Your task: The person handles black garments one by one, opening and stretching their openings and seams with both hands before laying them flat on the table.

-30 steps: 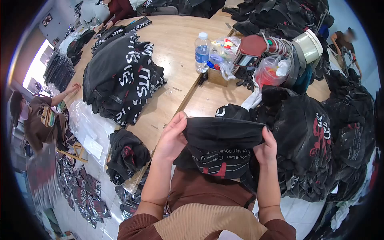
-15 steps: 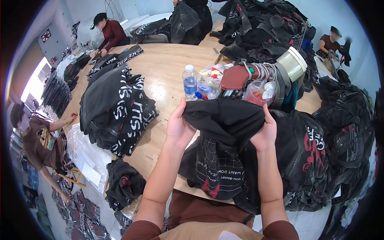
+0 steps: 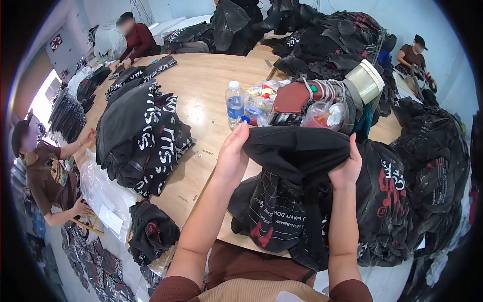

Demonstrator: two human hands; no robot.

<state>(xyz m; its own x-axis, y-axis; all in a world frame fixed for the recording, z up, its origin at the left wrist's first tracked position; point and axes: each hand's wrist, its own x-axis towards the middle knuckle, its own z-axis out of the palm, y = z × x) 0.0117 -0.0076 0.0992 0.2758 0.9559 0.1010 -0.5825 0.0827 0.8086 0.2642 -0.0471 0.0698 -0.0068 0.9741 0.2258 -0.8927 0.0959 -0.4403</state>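
Note:
A black garment (image 3: 301, 143) is stretched between my two hands, its edge pulled wide above the table's front edge. My left hand (image 3: 233, 157) grips one end of that edge, thumb on top. At the opposite end my right hand (image 3: 346, 168) pinches the cloth, thumb pointing up. Below them hangs dark cloth with white lettering, a thin white grid and a red print (image 3: 274, 216); whether all of it belongs to the held garment, I cannot tell. A heap of black garments (image 3: 380, 196) lies right beside my right hand.
Beyond the garment stand a water bottle (image 3: 235, 108), a red-brown device (image 3: 293, 98) wrapped in cord and a whitish bucket (image 3: 363, 81). A stack of folded black garments (image 3: 133, 133) sits left on the wooden table (image 3: 214, 75). A co-worker (image 3: 48, 176) is at far left; others work behind.
Both my hands have shifted slightly right with the garment, still holding its edge stretched. The co-worker at left has raised a lowered hand to the plastic-covered area.

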